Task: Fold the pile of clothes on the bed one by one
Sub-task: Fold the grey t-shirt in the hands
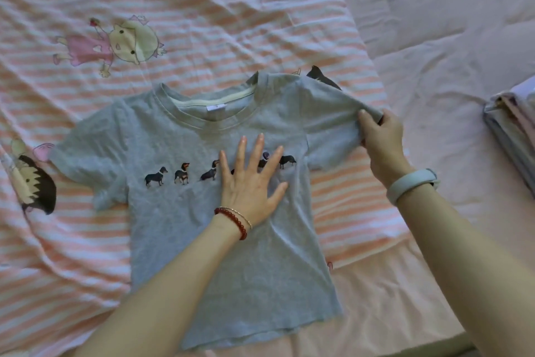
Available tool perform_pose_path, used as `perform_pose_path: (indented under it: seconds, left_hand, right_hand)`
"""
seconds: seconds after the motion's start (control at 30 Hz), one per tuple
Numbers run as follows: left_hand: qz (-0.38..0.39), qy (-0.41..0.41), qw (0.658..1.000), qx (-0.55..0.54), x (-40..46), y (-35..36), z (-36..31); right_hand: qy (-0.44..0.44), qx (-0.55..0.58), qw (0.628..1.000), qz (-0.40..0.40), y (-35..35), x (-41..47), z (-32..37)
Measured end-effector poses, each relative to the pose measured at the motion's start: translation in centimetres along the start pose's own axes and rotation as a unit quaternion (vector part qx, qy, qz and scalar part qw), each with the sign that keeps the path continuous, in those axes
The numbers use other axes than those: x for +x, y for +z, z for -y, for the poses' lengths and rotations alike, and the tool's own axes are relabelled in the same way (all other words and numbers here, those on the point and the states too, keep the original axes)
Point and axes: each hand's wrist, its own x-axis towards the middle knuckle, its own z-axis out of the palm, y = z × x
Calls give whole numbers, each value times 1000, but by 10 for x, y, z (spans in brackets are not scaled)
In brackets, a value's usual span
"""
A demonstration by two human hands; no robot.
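- My left hand (251, 183) lies flat on the chest of the grey T-shirt (220, 191), fingers straight and spread over the row of printed dogs (185, 174), I judge to pin the cloth while the other side is worked.
- My right hand (381, 141) pinches the hem of the shirt's right-side sleeve (333, 122), fingers curled round the edge and lifting it slightly off the bed, apparently ready to fold it inward toward the dogs.
- The shirt lies face up, collar away from me, spread on the striped cartoon sheet (202, 23); the far sleeve lies flat and untouched.
- Well to the right of the shirt, a stack of folded fabric (512, 136) rests on the plain pink bedding (434, 38), probably finished pieces.
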Motion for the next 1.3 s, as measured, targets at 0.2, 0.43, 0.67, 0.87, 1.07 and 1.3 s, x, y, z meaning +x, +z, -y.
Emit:
perform_pose_path:
  seconds: [0.2,0.43,0.67,0.87,1.07,1.3]
  left_hand:
    - [37,-31,999,11,8,5,-7]
    - [43,-17,999,-13,10,-9,-1]
    - [51,-5,998,-22,9,-20,4]
    - [28,4,994,-101,8,-23,15]
    - [-108,-159,864,-466,-4,-34,33]
    - [-202,-257,820,-470,-19,-39,65]
  right_hand:
    - [8,-57,998,37,-8,17,6]
    - [97,103,983,119,5,-32,-18]
    - [-126,-113,985,-32,18,-49,-18]
    - [-225,-324,915,-87,19,-55,-12]
    - [-461,-408,779,119,43,-87,-14]
    - [-465,-431,751,184,48,-101,-38]
